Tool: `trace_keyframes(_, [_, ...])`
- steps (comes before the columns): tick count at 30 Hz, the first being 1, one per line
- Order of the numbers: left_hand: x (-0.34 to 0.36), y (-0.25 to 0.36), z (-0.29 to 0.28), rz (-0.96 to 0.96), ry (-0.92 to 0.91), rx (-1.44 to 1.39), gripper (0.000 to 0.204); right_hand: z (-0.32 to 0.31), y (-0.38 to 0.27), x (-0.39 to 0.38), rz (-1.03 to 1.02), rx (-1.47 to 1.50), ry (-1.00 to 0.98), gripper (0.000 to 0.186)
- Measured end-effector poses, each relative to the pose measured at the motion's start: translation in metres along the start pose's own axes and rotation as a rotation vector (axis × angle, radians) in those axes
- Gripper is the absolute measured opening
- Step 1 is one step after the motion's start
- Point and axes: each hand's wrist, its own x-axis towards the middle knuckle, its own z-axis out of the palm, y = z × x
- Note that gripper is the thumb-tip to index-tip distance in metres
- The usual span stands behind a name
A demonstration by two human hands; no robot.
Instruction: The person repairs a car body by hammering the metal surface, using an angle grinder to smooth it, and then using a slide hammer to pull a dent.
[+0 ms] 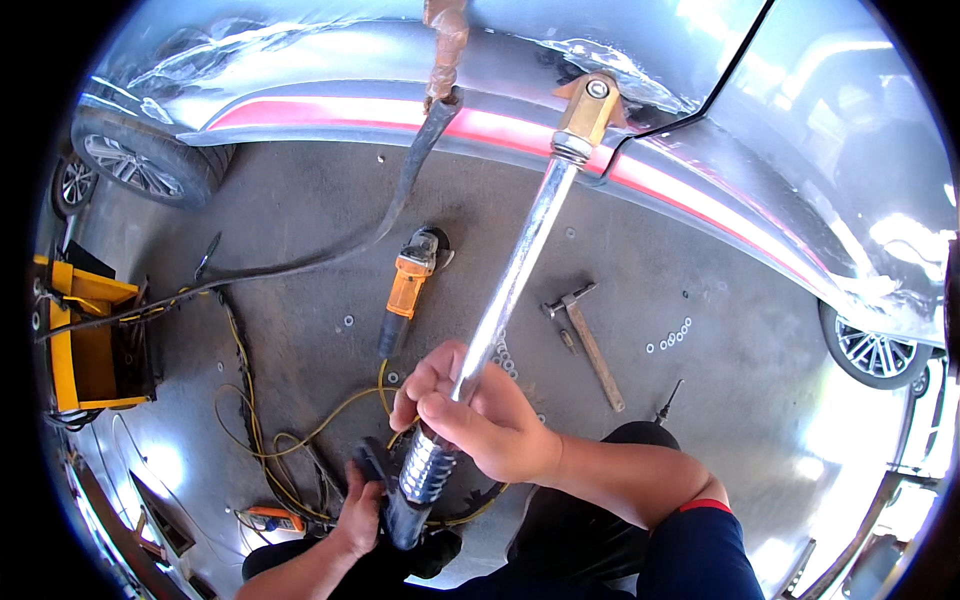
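Note:
A long dent puller [522,248] with a chrome shaft slants up to the dented silver car side [330,55]. Its brass-coloured head [583,115] is at the panel near the door gap; the exact contact is hard to see. My right hand [495,425] is closed around the shaft, just above a coiled spring [427,470]. Lower down, the fingers of my left hand [358,515] wrap the black side handle [374,462] beside the puller's dark end. Left of the head, a copper-coloured piece [448,50] with a thick black cable [410,170] hangs at the panel.
An orange angle grinder [408,285] and a wooden-handled hammer [592,355] lie on the floor, with several washers [668,340] around. Yellow cords [262,425] tangle at left near a yellow machine [85,330]. Car wheels [150,165] stand at both sides.

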Motion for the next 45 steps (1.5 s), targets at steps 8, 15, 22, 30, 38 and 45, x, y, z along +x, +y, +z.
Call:
trace_keyframes(8, [0.008,-0.051,-0.032,-0.492,-0.602,-0.076,0.04,0.013,-0.004,-0.005,0.055,-0.083,-0.05,0.026])
trace_keyframes(15, [0.0,-0.003,0.013,-0.111,-0.339,-0.036,0.084,0.003,0.006,-0.004,-0.026,-0.037,-0.031,0.03])
trace_keyframes(22, [-0.001,0.003,0.017,-0.092,-0.344,-0.071,0.089,-0.002,0.0,0.003,-0.023,-0.083,-0.008,0.032])
trace_keyframes(30, [0.004,0.005,0.018,-0.012,-0.362,-0.071,0.113,-0.001,0.0,0.003,-0.068,-0.072,-0.024,0.032])
trace_keyframes(38, [0.001,0.015,0.024,-0.027,-0.323,-0.092,0.105,-0.007,-0.006,0.002,0.039,-0.081,-0.082,0.026])
trace_keyframes(45, [0.006,0.025,0.018,-0.181,-0.337,0.019,0.105,-0.002,-0.009,0.002,0.082,-0.066,-0.052,0.027])
